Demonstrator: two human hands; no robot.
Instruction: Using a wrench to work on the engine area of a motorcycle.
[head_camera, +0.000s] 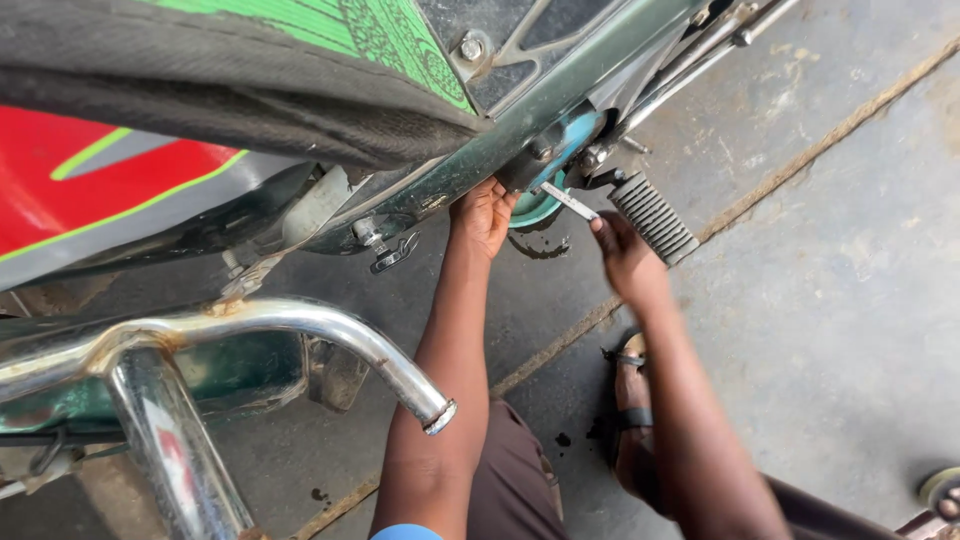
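Head view looks down on a motorcycle frame (500, 140), dark green, standing over the grey concrete floor (830, 300), with a ribbed black footpeg (653, 217) jutting from its lower edge. The left hand (483, 215) presses up against the frame's underside; whether it grips anything cannot be told. The right hand (625, 262) pinches a slim silver wrench (568, 200), angled up to the teal fitting (570, 140) beside the footpeg.

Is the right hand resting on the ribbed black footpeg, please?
No: the right hand grips a slim metal tool beside the footpeg without touching the peg.
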